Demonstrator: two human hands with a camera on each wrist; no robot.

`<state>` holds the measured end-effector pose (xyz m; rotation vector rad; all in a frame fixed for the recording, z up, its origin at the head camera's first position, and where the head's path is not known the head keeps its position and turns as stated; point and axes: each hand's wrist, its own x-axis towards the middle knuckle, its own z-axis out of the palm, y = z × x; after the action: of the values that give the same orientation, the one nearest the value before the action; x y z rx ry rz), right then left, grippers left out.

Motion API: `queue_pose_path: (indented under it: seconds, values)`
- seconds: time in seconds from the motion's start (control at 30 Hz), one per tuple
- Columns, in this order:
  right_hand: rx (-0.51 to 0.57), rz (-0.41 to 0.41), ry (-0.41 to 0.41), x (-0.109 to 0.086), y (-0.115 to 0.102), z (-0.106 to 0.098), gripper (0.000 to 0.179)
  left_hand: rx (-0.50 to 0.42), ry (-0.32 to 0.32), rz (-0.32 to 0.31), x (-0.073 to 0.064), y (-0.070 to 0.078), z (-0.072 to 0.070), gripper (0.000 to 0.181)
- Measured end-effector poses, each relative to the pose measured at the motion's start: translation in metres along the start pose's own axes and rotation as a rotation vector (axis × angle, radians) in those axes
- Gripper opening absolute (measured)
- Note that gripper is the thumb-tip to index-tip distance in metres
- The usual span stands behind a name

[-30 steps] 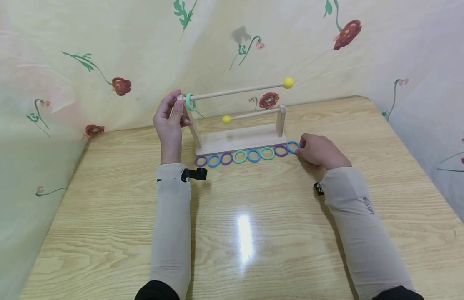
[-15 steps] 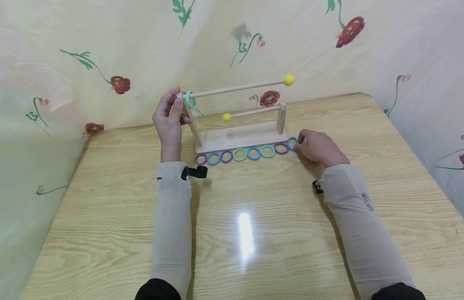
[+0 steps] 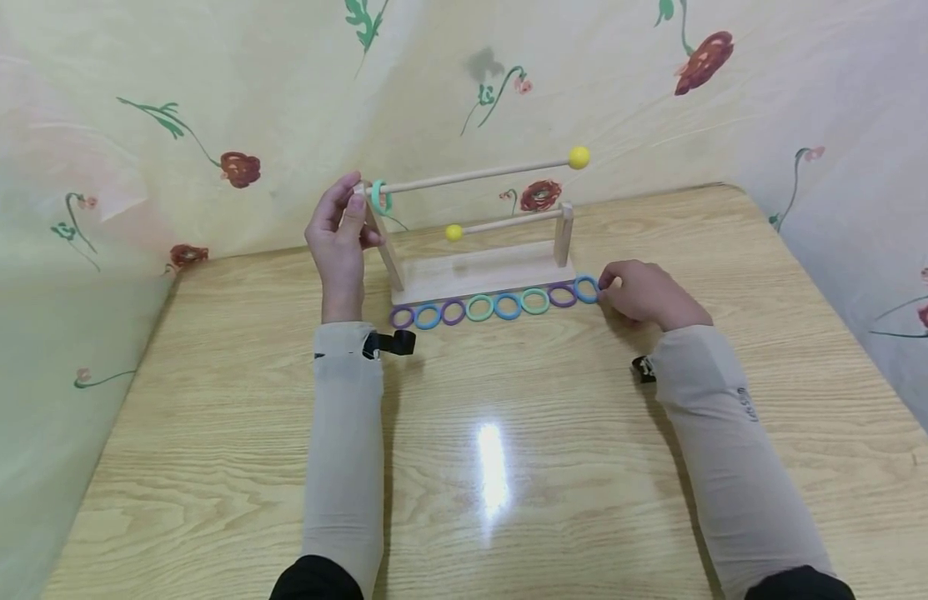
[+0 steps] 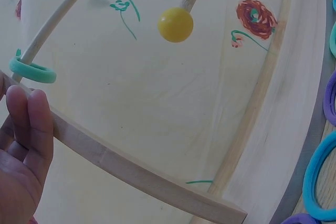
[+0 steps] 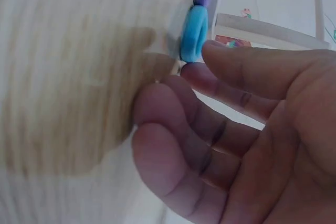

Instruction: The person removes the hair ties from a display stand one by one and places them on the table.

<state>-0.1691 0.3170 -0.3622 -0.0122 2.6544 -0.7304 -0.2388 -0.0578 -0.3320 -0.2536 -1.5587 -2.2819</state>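
My left hand [image 3: 339, 242] grips the top of the left upright of a wooden stand [image 3: 464, 275], thumb in front. In the left wrist view, a mint green ring [image 4: 32, 71] hangs on the upper rod beside these fingers. Along the front of the stand's base lies a row of purple, blue and green rings. At the right end of that row is a blue ring [image 3: 587, 289], flat on the table. Beside its right edge is my right hand [image 3: 651, 293], fingers loosely bent. In the right wrist view, thumb and index tips are close to the blue ring [image 5: 194, 32]; contact is unclear.
The upper rod ends in a yellow ball [image 3: 579, 157] at the right. A lower rod from the right upright [image 3: 564, 236] carries another yellow ball [image 3: 453, 232]. Behind the wooden table [image 3: 464, 500] hangs a flower-patterned cloth [image 3: 298, 100].
My right hand has shifted slightly right, its fingertips drawing off the end blue ring. That ring lies in the row. My left hand keeps its hold on the upright.
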Motion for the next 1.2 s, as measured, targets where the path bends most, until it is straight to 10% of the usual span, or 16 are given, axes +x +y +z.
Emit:
queue_pose_path:
  seconds: [0.67, 1.2]
  values:
    - [0.064, -0.109, 0.055, -0.017, -0.035, -0.012, 0.032, 0.111, -0.064, -0.029, 0.005, 0.01, -0.008, 0.026]
    - [0.584, -0.392, 0.337, -0.003, -0.144, 0.007, 0.019, 0.294, -0.176, -0.067, 0.011, 0.024, -0.022, 0.029]
